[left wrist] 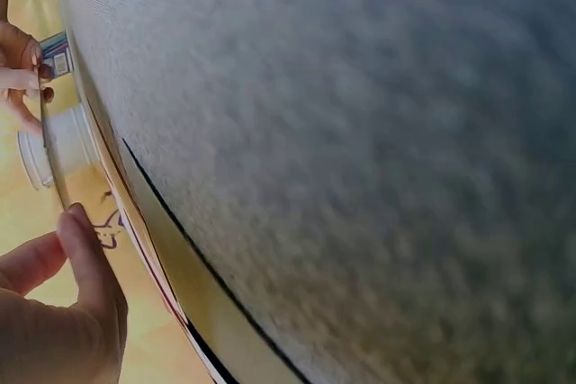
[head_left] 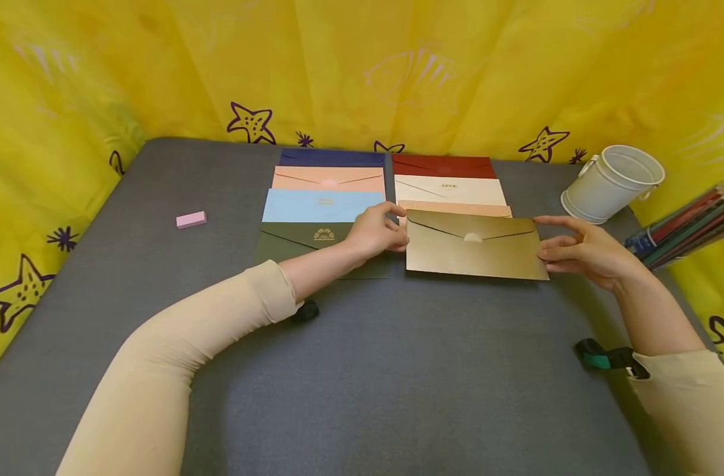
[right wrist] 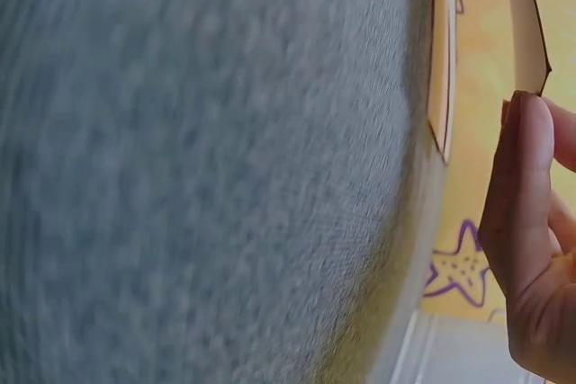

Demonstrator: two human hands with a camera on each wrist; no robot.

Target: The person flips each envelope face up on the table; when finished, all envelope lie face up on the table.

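Note:
A gold envelope (head_left: 477,254) with a round pale seal is held by its two short ends above the table. My left hand (head_left: 375,233) pinches its left end, and my right hand (head_left: 594,251) pinches the right end. In the right wrist view, the thumb and a finger of the right hand (right wrist: 531,195) grip the envelope's edge (right wrist: 529,33). Beneath and behind it lies an overlapping column with a peach envelope (head_left: 457,209), a white envelope (head_left: 475,191) and a red envelope (head_left: 445,166). Left of these, partly behind the left hand, lies a dark green envelope (head_left: 290,239).
Above the green envelope overlap a light blue envelope (head_left: 314,207), a pink envelope (head_left: 290,180) and a navy envelope (head_left: 332,158). A pink eraser (head_left: 192,220) lies at left. A white bucket (head_left: 605,188) and bagged pencils (head_left: 689,221) stand at right. Yellow curtain (head_left: 338,59) surrounds the grey table (head_left: 397,383).

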